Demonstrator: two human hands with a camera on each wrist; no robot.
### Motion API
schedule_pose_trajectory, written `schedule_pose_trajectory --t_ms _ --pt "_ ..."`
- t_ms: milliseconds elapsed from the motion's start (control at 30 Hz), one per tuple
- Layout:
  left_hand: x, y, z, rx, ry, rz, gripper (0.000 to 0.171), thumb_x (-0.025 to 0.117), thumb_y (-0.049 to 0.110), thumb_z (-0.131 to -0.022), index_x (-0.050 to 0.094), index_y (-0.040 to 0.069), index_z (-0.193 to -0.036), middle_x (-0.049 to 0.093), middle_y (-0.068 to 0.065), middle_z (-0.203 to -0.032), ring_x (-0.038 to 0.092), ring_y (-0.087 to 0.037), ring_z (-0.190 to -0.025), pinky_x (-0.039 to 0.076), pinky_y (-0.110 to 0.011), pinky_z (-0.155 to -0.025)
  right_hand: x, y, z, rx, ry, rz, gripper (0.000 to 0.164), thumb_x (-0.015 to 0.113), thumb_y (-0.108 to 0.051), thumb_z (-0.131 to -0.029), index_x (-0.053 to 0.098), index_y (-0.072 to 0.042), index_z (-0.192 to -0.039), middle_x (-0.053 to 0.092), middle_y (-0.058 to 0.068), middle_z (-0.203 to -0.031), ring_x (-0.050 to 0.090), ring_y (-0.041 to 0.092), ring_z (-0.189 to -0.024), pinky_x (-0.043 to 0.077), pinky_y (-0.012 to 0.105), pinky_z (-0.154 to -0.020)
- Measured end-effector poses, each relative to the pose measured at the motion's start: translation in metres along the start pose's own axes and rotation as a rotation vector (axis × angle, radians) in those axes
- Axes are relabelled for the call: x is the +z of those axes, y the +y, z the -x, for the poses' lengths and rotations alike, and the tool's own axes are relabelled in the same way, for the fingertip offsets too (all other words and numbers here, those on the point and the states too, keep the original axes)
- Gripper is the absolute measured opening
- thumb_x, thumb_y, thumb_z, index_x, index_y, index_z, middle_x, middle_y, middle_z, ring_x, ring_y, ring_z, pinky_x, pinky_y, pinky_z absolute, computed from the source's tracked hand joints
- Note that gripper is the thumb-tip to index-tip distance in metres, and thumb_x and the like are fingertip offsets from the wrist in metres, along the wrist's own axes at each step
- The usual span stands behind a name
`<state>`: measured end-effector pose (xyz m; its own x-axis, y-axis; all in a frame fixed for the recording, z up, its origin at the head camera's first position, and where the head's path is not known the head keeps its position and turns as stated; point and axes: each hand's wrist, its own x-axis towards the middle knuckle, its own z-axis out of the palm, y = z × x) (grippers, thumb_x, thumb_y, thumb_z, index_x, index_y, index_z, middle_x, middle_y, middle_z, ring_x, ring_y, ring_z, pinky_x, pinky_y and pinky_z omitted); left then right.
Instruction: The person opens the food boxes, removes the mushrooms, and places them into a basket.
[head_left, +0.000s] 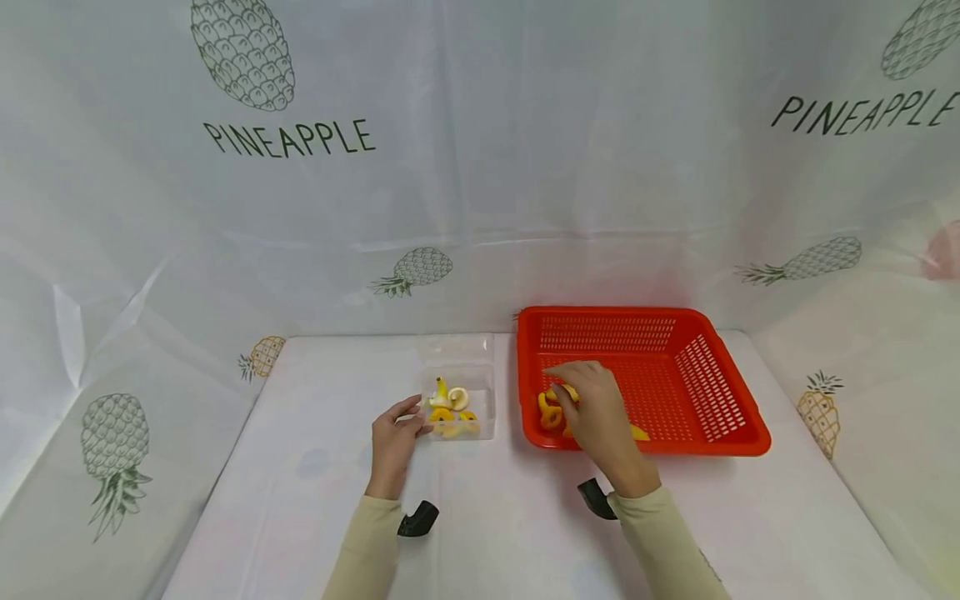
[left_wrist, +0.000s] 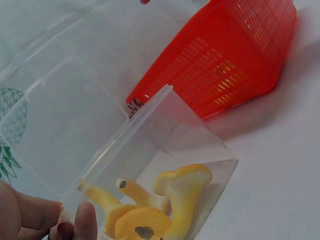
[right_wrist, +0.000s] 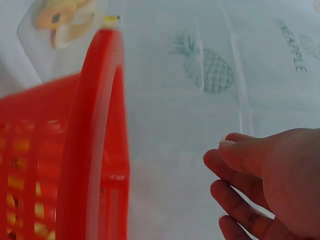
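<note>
A clear plastic box (head_left: 486, 400) with its lid (head_left: 456, 348) tipped back stands on the table, holding several yellow mushroom-shaped pieces (left_wrist: 183, 195) with pale stems. At the box's near-left side, my left hand (head_left: 393, 437) grips the edge, its fingertips right at the wall. My right hand (head_left: 595, 412) hovers over the left part of a red plastic basket (head_left: 718, 396). Its fingers are bent loosely, and nothing shows between thumb and fingers in the right wrist view. Below that hand, several yellow pieces (head_left: 551, 415) lie in the basket, partly hidden by it.
The white table (head_left: 330, 483) is backed and flanked by a pineapple-print sheet (head_left: 480, 183). The basket's raised rim (right_wrist: 90, 100) stands just right of the box, a narrow strip of table between them. A black curved piece sits by each wrist.
</note>
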<state>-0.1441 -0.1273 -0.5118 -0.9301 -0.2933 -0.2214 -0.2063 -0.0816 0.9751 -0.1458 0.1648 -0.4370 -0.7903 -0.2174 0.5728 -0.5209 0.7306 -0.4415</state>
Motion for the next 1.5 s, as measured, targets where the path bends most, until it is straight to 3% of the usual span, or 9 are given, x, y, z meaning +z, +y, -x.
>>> schedule_pose_trajectory --t_ms 267,567,767,1000,1200,1500 --pt "0.001 0.002 0.001 0.006 0.005 0.009 0.038 0.058 -0.008 -0.101 0.062 -0.012 -0.139 0.053 -0.018 -0.117 0.061 -0.015 -0.083 0.064 -0.024 -0.077 0.029 -0.025 -0.012 -0.065 -0.082 -0.019 0.027 0.087 0.003 -0.084 0.08 -0.006 -0.108 0.077 0.01 -0.109 0.066 0.032 -0.104 0.057 0.05 -0.093" --pt "0.002 0.0 0.002 0.013 0.001 0.032 0.038 0.058 -0.009 -0.101 0.062 -0.012 -0.139 0.053 -0.019 -0.117 0.06 -0.016 -0.083 0.064 -0.024 -0.076 0.071 -0.048 -0.022 -0.122 -0.235 -0.015 0.024 0.086 -0.006 -0.088 0.08 -0.011 -0.11 0.077 0.004 -0.108 0.066 0.027 -0.105 0.057 0.044 -0.094" --pt "0.004 0.0 0.001 0.008 0.007 0.028 0.038 0.059 -0.009 -0.1 0.063 -0.012 -0.138 0.053 -0.019 -0.118 0.06 -0.016 -0.084 0.064 -0.023 -0.076 0.096 -0.054 -0.029 -0.097 -0.332 -0.005 0.024 0.086 -0.011 -0.089 0.08 -0.009 -0.112 0.077 0.006 -0.109 0.064 0.028 -0.104 0.055 0.046 -0.098" --pt "0.001 0.0 0.002 0.004 0.004 0.03 0.038 0.059 -0.008 -0.1 0.063 -0.011 -0.138 0.054 -0.019 -0.118 0.061 -0.014 -0.084 0.064 -0.021 -0.074 0.124 -0.059 -0.037 -0.089 -0.451 0.084 0.026 0.084 -0.019 -0.092 0.08 -0.012 -0.117 0.077 0.003 -0.113 0.063 0.024 -0.105 0.054 0.042 -0.106" --pt "0.0 -0.001 0.002 0.024 -0.008 0.051 0.038 0.06 -0.009 -0.1 0.062 -0.014 -0.137 0.055 -0.019 -0.116 0.062 -0.012 -0.08 0.063 -0.019 -0.072 0.143 -0.062 -0.049 -0.076 -0.472 0.136 0.02 0.083 -0.02 -0.093 0.082 -0.013 -0.111 0.077 0.003 -0.107 0.065 0.024 -0.1 0.054 0.041 -0.101" --pt "0.0 -0.002 0.0 0.037 -0.009 0.043 0.037 0.061 -0.007 -0.1 0.062 -0.015 -0.137 0.056 -0.018 -0.113 0.062 -0.013 -0.08 0.064 -0.021 -0.072 0.154 -0.062 -0.059 -0.053 -0.537 0.207 0.011 0.084 -0.018 -0.092 0.085 -0.015 -0.102 0.079 0.001 -0.102 0.065 0.023 -0.094 0.054 0.043 -0.101"
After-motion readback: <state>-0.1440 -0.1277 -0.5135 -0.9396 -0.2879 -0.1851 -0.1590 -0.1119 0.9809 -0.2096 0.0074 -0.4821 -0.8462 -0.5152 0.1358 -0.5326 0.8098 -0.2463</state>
